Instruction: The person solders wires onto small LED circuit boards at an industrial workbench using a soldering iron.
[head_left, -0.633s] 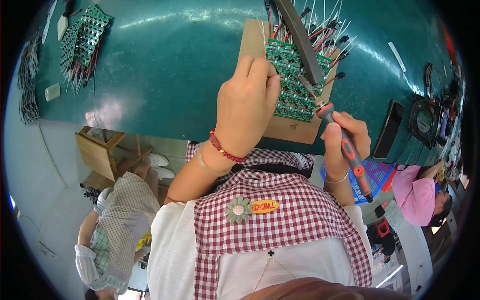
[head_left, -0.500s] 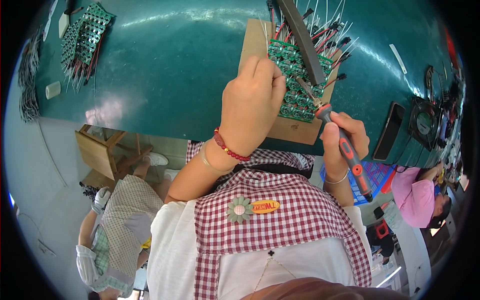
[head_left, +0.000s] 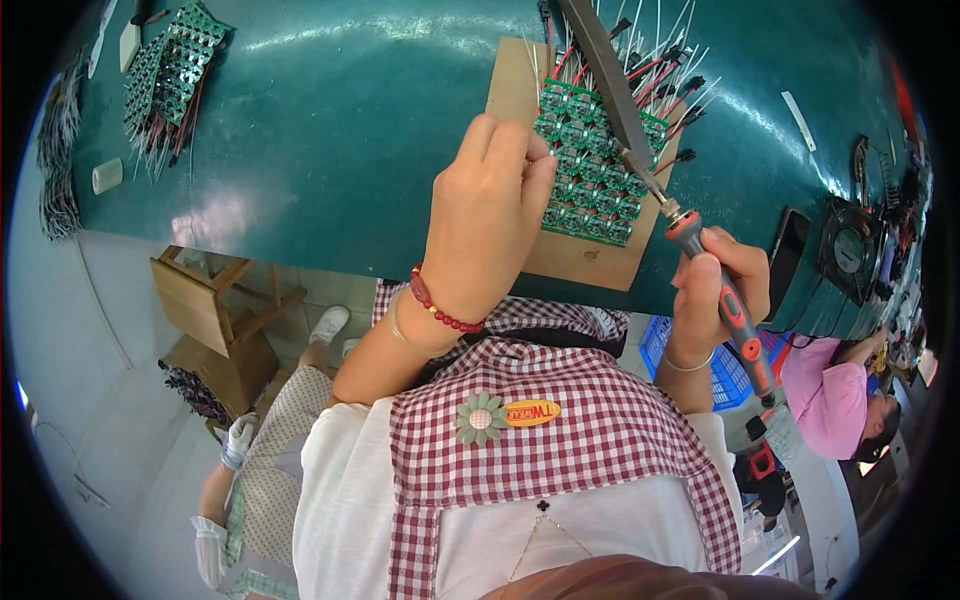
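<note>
A green panel of small circuit boards (head_left: 590,195) lies on a brown backing board (head_left: 575,262), with white, red and black wires with plugs (head_left: 665,80) fanning out past its far edge. Across the panel rests a dark flat bar (head_left: 605,75). My right hand (head_left: 715,300) grips a soldering iron (head_left: 738,318) by its grey-and-red handle; the tip is near the bar's near end, over the panel's right side. At the panel's left edge my left hand (head_left: 485,205) is closed in a pinch, and the fingers hide whatever is between them.
Wired circuit boards (head_left: 175,75) and a small white roll (head_left: 107,177) lie at the left. To the right are a phone (head_left: 790,255), a black fan (head_left: 852,245) and a white strip (head_left: 797,120). A gloved co-worker (head_left: 265,480) stands behind the wooden stool (head_left: 205,305).
My right hand has drawn the soldering iron right and slightly back, its tip moving from mid-panel towards the right side. My left hand has shifted slightly left. The gloved co-worker has moved.
</note>
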